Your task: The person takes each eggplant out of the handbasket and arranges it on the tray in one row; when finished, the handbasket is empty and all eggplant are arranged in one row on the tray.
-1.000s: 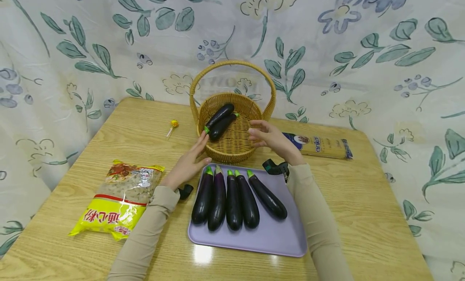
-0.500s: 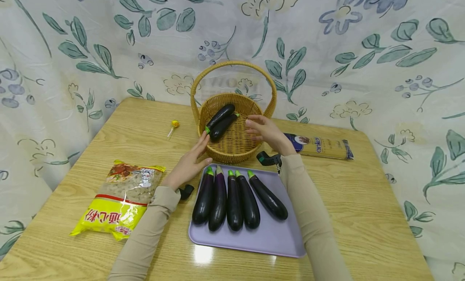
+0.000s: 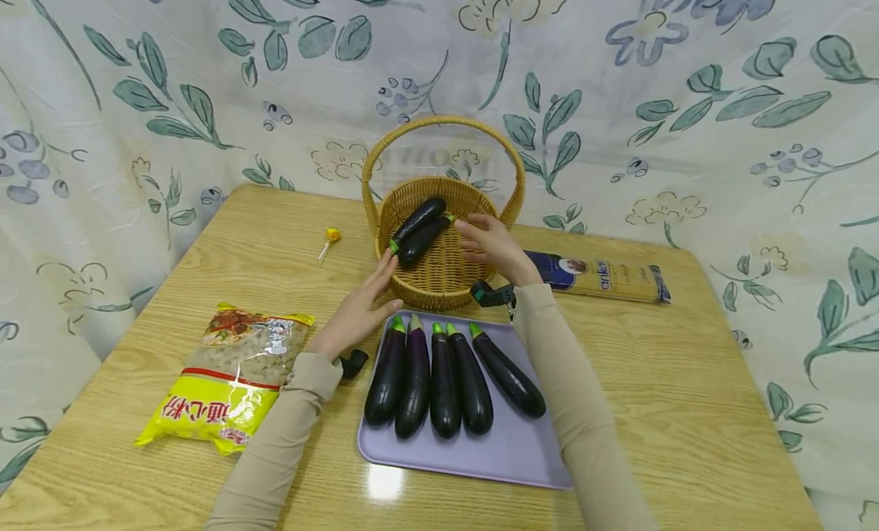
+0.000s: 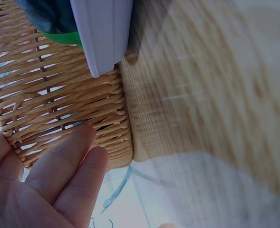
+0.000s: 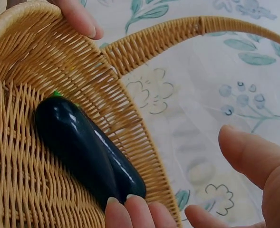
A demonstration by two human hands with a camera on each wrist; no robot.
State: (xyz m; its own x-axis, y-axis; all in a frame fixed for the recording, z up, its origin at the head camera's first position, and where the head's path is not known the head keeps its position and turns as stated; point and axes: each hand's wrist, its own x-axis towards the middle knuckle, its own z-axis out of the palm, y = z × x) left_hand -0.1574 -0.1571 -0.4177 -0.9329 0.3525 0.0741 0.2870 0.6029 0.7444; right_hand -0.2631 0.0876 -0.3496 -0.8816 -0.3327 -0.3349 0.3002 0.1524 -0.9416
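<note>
A wicker basket point(image 3: 434, 297) with a tall arched handle stands at the back of the table. Inside lie two dark eggplants, an upper one point(image 3: 421, 217) and a lower one point(image 3: 423, 242), side by side against the left wall. My left hand point(image 3: 353, 315) rests its fingertips on the basket's left front rim; in the left wrist view its fingers point(image 4: 59, 166) lie along the outer weave. Over the basket's right side hovers my right hand point(image 3: 500, 250), holding nothing, its thumb spread from the fingers in the right wrist view. Several more eggplants point(image 3: 445, 382) lie on a lilac tray point(image 3: 474, 461).
Left of the tray lies a yellow bag of pasta point(image 3: 223, 378). A lollipop point(image 3: 332, 237) is left of the basket. To the right, a long spaghetti packet point(image 3: 604, 278) lies partly behind my right wrist. A floral curtain point(image 3: 584, 81) hangs behind the table.
My right hand has shifted a little left and away from me, further over the basket. My left hand stays at the rim, and the eggplants keep their places.
</note>
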